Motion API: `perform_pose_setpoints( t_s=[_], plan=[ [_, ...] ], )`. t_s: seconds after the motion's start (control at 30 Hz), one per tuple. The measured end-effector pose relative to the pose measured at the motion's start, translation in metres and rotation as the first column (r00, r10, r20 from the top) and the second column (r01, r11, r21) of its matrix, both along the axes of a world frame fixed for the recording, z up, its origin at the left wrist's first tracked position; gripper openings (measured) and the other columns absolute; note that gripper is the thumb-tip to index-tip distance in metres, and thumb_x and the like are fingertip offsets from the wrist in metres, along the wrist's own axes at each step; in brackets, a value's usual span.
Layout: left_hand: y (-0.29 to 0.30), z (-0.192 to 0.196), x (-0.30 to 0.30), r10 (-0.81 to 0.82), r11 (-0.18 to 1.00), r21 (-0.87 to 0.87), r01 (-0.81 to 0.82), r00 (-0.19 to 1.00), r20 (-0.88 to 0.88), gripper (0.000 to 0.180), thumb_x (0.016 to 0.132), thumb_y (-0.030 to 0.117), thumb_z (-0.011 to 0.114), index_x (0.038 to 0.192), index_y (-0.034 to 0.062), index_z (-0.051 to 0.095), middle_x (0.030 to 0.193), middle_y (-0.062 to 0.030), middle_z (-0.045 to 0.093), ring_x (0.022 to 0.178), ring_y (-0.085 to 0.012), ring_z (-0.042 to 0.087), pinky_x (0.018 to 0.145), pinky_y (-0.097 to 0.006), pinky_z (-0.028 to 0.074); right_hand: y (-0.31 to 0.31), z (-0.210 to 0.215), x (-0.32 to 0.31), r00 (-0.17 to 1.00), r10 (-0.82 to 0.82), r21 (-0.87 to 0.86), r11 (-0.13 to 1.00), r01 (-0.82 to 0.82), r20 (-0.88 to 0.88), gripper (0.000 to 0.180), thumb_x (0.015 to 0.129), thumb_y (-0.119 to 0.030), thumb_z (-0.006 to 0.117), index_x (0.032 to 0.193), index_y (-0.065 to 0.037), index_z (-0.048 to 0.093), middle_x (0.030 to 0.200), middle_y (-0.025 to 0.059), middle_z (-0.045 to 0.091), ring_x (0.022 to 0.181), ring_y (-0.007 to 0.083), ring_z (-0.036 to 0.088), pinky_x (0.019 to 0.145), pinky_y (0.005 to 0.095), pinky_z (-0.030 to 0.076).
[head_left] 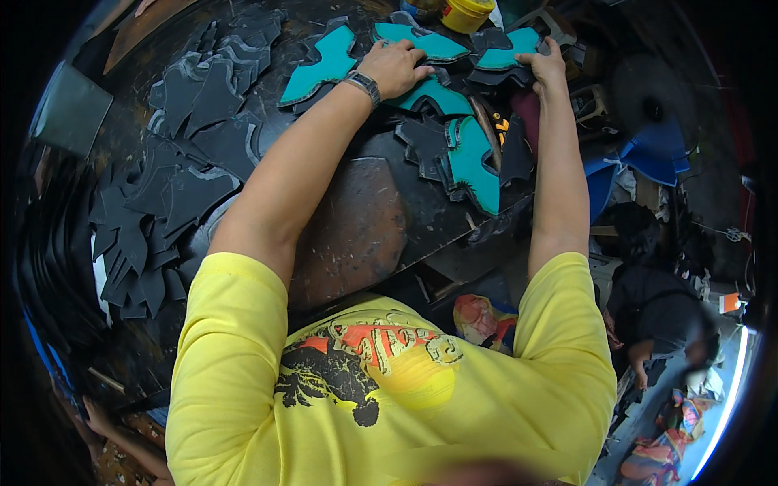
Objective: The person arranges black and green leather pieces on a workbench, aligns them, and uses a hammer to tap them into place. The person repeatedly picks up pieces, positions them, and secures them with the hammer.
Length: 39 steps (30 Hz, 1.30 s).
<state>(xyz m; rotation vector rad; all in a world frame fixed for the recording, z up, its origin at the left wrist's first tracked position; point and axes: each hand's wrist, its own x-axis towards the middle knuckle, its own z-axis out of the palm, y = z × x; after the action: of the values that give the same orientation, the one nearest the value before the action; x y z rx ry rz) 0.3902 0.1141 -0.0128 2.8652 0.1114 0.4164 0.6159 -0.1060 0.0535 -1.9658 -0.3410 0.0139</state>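
Observation:
Several teal-faced cut pieces with dark undersides lie along the far part of the dark table. My left hand (395, 68), a watch on its wrist, rests with fingers apart between a far teal piece (433, 46) and a nearer teal piece (438, 95). At the right, my right hand (547, 65) grips the edge of another teal piece (509, 50) between thumb and fingers; dark pieces lie under it. To the left of my left hand is one more teal piece (324, 69). A further teal piece (474, 166) sits closer to me, beside dark cut pieces (423, 146).
Piles of dark grey cut sheets (174, 186) cover the table's left side. A brown board (348, 219) lies in front of me. At the far edge stands a yellow tub (467, 14). One person (660, 312) is at the right; another person's arm (130, 441) shows at lower left.

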Motion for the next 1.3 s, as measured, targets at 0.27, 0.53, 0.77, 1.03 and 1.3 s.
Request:
perform_pose_setpoints(
  t_s=[0.27, 0.53, 0.77, 1.03, 1.3],
  plan=[
    [-0.008, 0.004, -0.003, 0.045, 0.999, 0.019, -0.044, 0.998, -0.042, 0.069, 0.102, 0.063, 0.049, 0.145, 0.0102, 0.056, 0.135, -0.0198, 0.061, 0.124, -0.0367, 0.061, 0.11, -0.055, 0.041, -0.039, 0.037, -0.007, 0.994, -0.112, 0.162, 0.981, 0.11, 0.005, 0.097, 0.068, 0.015, 0.081, 0.154, -0.004, 0.04, 0.131, 0.023, 0.063, 0.11, 0.0325, 0.068, 0.085, 0.044, 0.061],
    [-0.039, 0.06, -0.053, 0.135, 0.374, -0.914, 0.159, 0.965, 0.223, 0.068, 0.093, 0.054, 0.072, 0.141, 0.0073, 0.058, 0.129, -0.0154, 0.064, 0.118, -0.0305, 0.064, 0.103, -0.043, 0.05, -0.041, 0.051, -0.135, 0.915, 0.404, 0.526, 0.774, -0.353, 0.018, 0.091, 0.073, 0.012, 0.082, 0.151, -0.006, 0.039, 0.134, 0.0176, 0.058, 0.114, 0.0301, 0.066, 0.098, 0.0408, 0.058],
    [-0.053, 0.073, -0.195, 0.053, -0.009, -0.999, 0.053, 0.997, 0.053, 0.054, 0.086, 0.017, 0.085, 0.131, -0.001, 0.06, 0.119, -0.0101, 0.071, 0.103, -0.0178, 0.07, 0.091, -0.034, 0.058, -0.036, 0.015, -0.276, 0.702, 0.712, 0.279, 0.674, -0.684, 0.002, 0.097, 0.087, -0.002, 0.078, 0.165, -0.013, 0.021, 0.126, 0.0114, 0.058, 0.115, 0.0167, 0.057, 0.098, 0.033, 0.049],
    [-0.04, 0.051, -0.359, 0.306, 0.208, -0.936, -0.284, 0.928, -0.213, 0.064, 0.085, 0.007, 0.084, 0.141, -0.0012, 0.054, 0.126, -0.0087, 0.068, 0.113, -0.0175, 0.066, 0.1, -0.033, 0.053, -0.154, -0.007, -0.136, 0.936, 0.006, -0.606, 0.763, 0.223, 0.352, 0.093, 0.081, -0.018, 0.081, 0.161, -0.016, 0.032, 0.122, 0.0262, 0.07, 0.115, 0.0437, 0.067, 0.099, 0.0488, 0.052],
    [-0.073, 0.026, -0.375, 0.435, 0.406, -0.904, -0.133, 0.898, 0.063, 0.079, 0.083, 0.002, 0.085, 0.15, -0.0001, 0.044, 0.134, -0.0104, 0.062, 0.118, -0.0175, 0.062, 0.104, -0.031, 0.05, -0.143, -0.047, -0.053, 0.854, 0.113, -0.444, 0.884, 0.147, 0.508, 0.077, 0.077, 0.002, 0.059, 0.151, -0.019, 0.051, 0.11, 0.0217, 0.074, 0.104, 0.043, 0.07, 0.093, 0.0479, 0.055]
  ],
)
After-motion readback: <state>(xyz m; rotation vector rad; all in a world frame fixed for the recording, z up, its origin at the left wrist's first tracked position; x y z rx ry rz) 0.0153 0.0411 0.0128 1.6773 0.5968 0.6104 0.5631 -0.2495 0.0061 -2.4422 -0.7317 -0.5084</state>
